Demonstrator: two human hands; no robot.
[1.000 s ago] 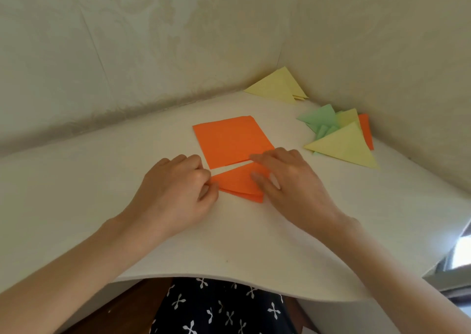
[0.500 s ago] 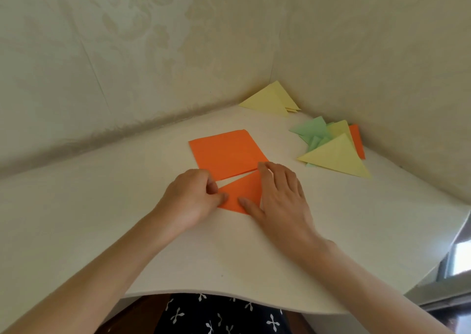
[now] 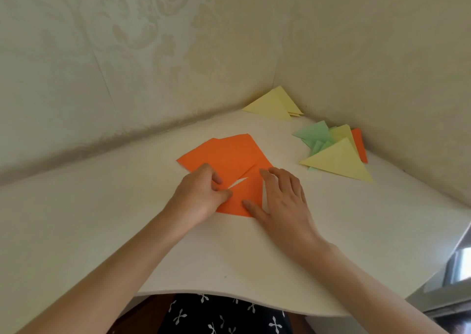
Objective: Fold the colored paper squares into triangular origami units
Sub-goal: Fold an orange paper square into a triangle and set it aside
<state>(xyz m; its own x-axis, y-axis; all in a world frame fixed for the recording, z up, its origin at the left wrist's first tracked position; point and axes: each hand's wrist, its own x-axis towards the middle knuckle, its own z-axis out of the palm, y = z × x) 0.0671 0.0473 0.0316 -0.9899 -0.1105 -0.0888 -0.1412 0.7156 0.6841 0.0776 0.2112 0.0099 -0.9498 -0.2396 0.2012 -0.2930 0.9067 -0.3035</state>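
Now my left hand [image 3: 201, 193] pinches the left corner of the folded orange paper [image 3: 244, 196], seemingly to keep its edges matched. My right hand [image 3: 283, 201], fingers [image 3: 277, 180] spread, pins it flat to the near worktop [image 3: 102, 219].

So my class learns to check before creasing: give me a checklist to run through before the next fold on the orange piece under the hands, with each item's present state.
1. Folded orange paper piece flat on the white table: ok.
2. Right hand pressing it with straight fingers: ok.
3. Left hand grip pinching its left corner: ok.
4. Layer edges matched: cannot tell, the hands cover them.
5. Piece clear of the stack of flat orange paper squares: not ok, its far corner meets the stack.
6. Pile of folded yellow, green and orange paper triangles out of the way at the right: ok.
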